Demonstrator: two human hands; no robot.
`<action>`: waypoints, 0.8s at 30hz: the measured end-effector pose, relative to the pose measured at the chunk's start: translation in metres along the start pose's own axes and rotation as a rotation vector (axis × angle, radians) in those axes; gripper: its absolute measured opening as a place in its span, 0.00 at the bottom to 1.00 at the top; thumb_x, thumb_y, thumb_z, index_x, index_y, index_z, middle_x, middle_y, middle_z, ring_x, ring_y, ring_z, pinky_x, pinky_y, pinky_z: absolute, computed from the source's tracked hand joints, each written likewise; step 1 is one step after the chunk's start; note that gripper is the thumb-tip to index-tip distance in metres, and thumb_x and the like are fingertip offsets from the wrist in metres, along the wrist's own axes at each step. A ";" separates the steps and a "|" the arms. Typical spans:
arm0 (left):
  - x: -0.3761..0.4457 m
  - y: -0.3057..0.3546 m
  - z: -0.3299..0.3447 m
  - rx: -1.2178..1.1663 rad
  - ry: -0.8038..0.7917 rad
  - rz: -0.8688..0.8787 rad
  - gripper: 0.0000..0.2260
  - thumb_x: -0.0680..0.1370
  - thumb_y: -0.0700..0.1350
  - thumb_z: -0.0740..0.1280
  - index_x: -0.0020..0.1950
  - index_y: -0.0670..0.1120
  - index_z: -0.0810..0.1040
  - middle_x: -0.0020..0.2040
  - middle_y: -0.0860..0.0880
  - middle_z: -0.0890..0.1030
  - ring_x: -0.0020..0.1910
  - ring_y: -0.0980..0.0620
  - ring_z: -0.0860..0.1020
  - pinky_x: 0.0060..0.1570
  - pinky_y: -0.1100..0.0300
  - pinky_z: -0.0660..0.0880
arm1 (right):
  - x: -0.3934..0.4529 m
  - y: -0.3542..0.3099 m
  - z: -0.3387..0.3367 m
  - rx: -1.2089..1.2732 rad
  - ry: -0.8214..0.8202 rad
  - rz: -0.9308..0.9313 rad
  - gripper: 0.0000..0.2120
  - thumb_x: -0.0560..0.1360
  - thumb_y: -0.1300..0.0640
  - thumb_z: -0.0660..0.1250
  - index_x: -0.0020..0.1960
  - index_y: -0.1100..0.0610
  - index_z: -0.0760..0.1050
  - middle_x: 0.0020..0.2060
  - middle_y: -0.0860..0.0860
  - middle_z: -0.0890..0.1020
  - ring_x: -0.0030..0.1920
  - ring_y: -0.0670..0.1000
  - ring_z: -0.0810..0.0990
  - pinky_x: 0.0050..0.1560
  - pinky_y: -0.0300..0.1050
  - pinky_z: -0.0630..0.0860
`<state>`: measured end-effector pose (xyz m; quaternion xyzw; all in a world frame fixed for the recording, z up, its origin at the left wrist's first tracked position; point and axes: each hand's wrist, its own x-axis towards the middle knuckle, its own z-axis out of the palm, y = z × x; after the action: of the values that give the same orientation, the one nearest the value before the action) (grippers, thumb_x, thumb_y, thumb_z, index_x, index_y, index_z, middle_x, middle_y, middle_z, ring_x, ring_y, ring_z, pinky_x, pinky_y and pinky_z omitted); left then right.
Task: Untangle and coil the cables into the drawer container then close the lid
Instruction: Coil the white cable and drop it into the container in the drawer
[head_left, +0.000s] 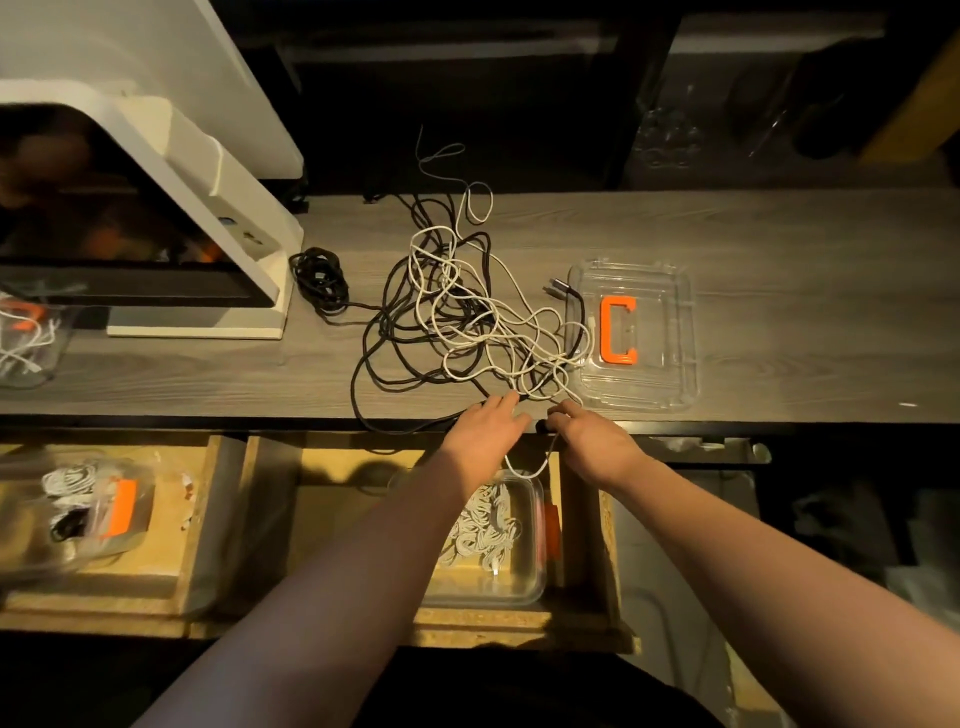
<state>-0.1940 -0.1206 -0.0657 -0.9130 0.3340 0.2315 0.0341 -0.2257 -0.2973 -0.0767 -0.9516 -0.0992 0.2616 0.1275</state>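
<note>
In the open drawer below you, the container already holds coiled white cable. Your right hand pinches a white cable; your left hand lies flat, fingers straight, on the tangle. Pulling hard could tighten knots or drag the lid off the desk.

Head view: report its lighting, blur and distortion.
Head view: dim, warm light, with corners falling to black; wide-angle bending curves the desk edge; the tangled cables and orange-handled lid are sharp; the left container in the drawer is smeared; both forearms cast shadows over the open drawer.
</note>
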 end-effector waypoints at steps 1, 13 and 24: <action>0.002 -0.003 0.001 0.022 0.008 0.012 0.30 0.72 0.31 0.71 0.72 0.47 0.69 0.69 0.44 0.66 0.69 0.43 0.68 0.63 0.50 0.71 | 0.002 -0.001 -0.001 -0.047 0.011 -0.007 0.22 0.76 0.64 0.66 0.69 0.54 0.72 0.62 0.53 0.72 0.60 0.57 0.76 0.56 0.49 0.75; -0.004 -0.014 0.012 -0.060 0.200 0.169 0.19 0.79 0.34 0.64 0.68 0.45 0.69 0.68 0.45 0.68 0.68 0.46 0.68 0.66 0.52 0.69 | 0.001 0.008 0.005 -0.021 0.110 0.070 0.11 0.79 0.61 0.65 0.62 0.58 0.76 0.66 0.57 0.73 0.61 0.57 0.77 0.57 0.45 0.72; -0.049 0.004 -0.073 -1.106 0.523 -0.338 0.05 0.86 0.50 0.54 0.51 0.59 0.66 0.43 0.51 0.78 0.33 0.53 0.71 0.32 0.51 0.70 | -0.039 -0.018 -0.060 1.047 0.574 0.184 0.07 0.80 0.54 0.66 0.44 0.53 0.79 0.35 0.50 0.80 0.38 0.45 0.78 0.42 0.43 0.74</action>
<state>-0.2008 -0.1103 0.0214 -0.8622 0.0135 0.1306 -0.4892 -0.2291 -0.3021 -0.0031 -0.7996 0.1637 0.0183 0.5775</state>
